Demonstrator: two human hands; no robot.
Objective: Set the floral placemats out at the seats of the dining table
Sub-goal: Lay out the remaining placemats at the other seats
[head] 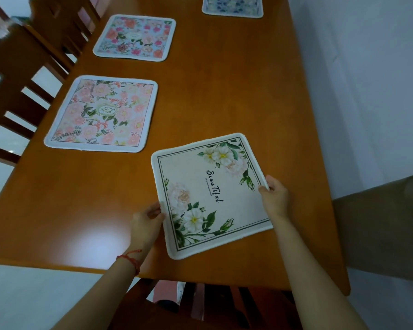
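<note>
A cream placemat with white flowers and the word "Beautiful" (210, 194) lies skewed near the front edge of the wooden dining table (224, 96). My left hand (146, 225) pinches its left edge and my right hand (274, 196) pinches its right edge. A pink floral placemat (103, 114) lies flat along the table's left side. Farther back on that side lies a second mat with pink and red flowers on pale blue (135, 38). A blue floral placemat (233, 5) sits at the far end, partly cut off by the frame.
Wooden chairs (14, 91) stand along the table's left side, and another chair (200, 306) is tucked under the near edge. A white wall (367, 79) runs close along the table's right side. A brown cushioned piece (386, 225) stands at the right.
</note>
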